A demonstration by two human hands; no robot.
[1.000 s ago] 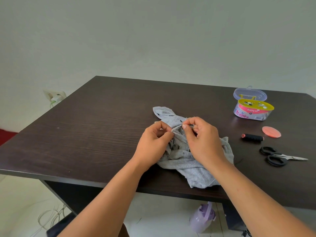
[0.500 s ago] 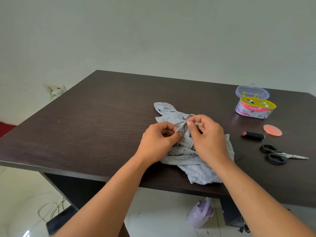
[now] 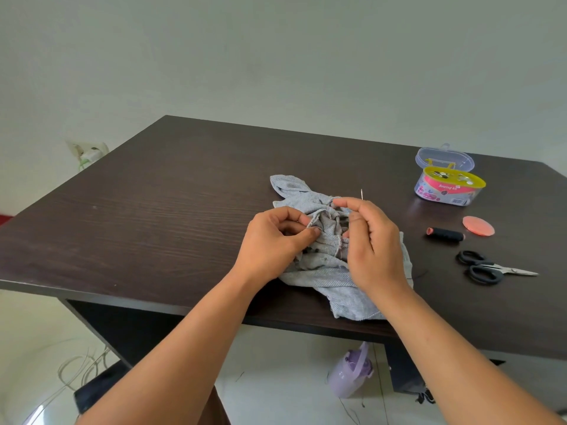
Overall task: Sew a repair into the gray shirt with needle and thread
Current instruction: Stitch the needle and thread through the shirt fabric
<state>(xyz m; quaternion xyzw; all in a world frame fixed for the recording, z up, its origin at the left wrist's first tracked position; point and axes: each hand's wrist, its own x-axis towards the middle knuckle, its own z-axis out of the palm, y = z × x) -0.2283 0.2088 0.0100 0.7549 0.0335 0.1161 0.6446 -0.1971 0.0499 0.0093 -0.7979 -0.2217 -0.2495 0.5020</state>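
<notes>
Needle (image 3: 362, 194) now pulled up clear of shirt (image 3: 322, 262).

gray shirt (image 3: 325, 271): crumpled on table | needle (image 3: 362, 194): upright above shirt

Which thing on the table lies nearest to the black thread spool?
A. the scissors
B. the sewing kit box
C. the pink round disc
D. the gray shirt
C: the pink round disc lies just right of the black thread spool; scissors, box and shirt lie farther off.
</notes>
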